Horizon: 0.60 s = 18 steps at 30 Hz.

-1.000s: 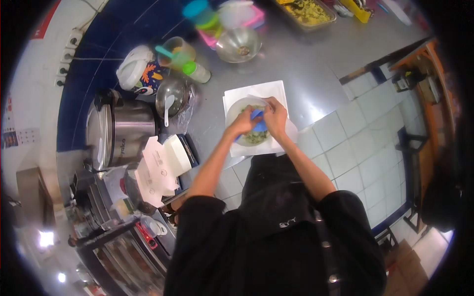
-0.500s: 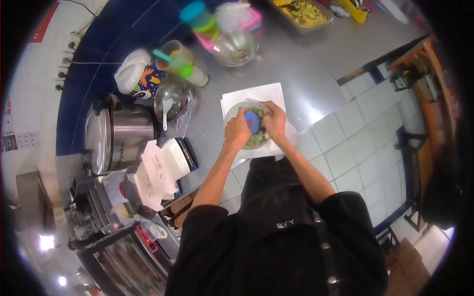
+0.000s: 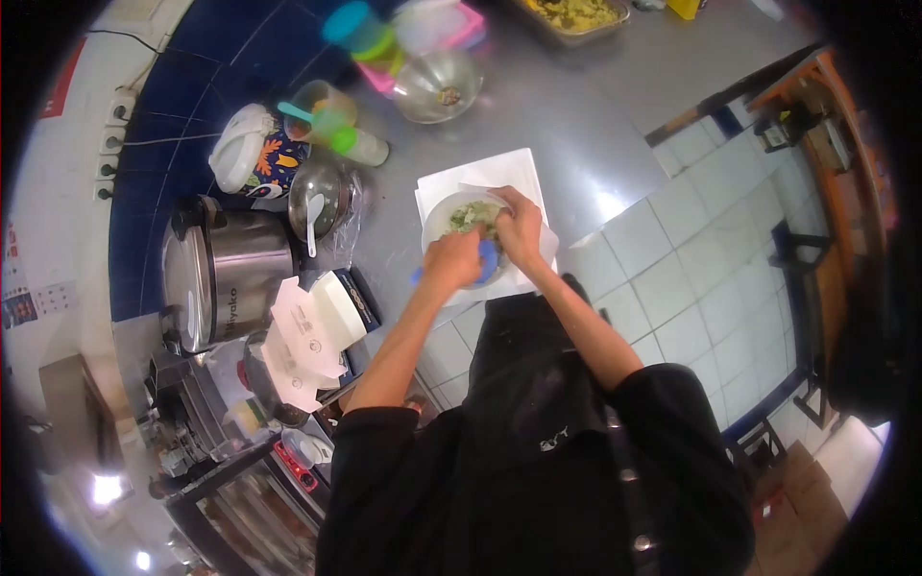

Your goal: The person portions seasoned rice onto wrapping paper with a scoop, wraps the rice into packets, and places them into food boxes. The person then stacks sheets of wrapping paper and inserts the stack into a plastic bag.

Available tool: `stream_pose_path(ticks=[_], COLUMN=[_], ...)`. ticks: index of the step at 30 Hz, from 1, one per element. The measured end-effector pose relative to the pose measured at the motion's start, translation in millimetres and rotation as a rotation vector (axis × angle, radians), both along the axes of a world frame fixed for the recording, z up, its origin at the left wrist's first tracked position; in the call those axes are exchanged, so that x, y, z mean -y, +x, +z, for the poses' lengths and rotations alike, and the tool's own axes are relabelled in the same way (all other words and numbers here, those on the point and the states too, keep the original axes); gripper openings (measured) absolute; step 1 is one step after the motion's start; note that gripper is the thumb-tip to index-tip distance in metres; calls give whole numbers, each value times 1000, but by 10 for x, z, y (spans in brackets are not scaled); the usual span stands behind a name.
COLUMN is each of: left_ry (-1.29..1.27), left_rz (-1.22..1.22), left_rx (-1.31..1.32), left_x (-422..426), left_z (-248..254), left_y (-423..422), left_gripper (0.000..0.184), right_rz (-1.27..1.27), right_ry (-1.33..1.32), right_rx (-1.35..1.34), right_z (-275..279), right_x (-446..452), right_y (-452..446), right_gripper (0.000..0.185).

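Note:
A pale bowl (image 3: 437, 219) with a green, chopped-looking mixture (image 3: 471, 217) rests on white sheets (image 3: 523, 173) at the counter's edge. My left hand (image 3: 451, 259) is closed around a flat blue scraper (image 3: 489, 260) at the near side of the bowl. Part of the scraper's blade dips inside the rim, and a blue bit pokes out left of the hand. On the bowl's right rim sits my right hand (image 3: 519, 230), fingers curled over the edge. Its fingertips are partly hidden.
A metal bowl (image 3: 437, 86) stands further back, left of a tray of yellow food (image 3: 576, 14). To the left are a green-capped bottle (image 3: 360, 146), a steel bowl with a white spoon (image 3: 314, 216), a large rice cooker (image 3: 245, 264) and an open carton (image 3: 303, 331).
My left hand and the scraper have moved from inside the bowl toward its near left side. More green mixture shows at the far side. The camera view has shifted slightly.

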State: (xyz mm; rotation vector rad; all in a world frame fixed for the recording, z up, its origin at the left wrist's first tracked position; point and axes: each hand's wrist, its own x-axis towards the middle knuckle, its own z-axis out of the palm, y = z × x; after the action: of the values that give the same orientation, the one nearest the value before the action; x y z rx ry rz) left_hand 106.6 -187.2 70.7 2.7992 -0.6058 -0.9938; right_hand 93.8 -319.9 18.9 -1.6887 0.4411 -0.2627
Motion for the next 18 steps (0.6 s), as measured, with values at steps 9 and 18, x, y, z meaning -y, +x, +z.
stream_pose_path(ticks=[9, 18], left_ry=[-110, 189], left_rz=[336, 4], left_rx=[332, 206], left_x=[68, -147], left_z=[-19, -204], left_y=[-36, 40], left_gripper=[38, 41], right_rz=[-47, 45], right_ry=[0, 27], right_rx=[31, -64], right_z=[-70, -26], right_x=[-52, -62], right_y=[-28, -50], right_gripper=[39, 37])
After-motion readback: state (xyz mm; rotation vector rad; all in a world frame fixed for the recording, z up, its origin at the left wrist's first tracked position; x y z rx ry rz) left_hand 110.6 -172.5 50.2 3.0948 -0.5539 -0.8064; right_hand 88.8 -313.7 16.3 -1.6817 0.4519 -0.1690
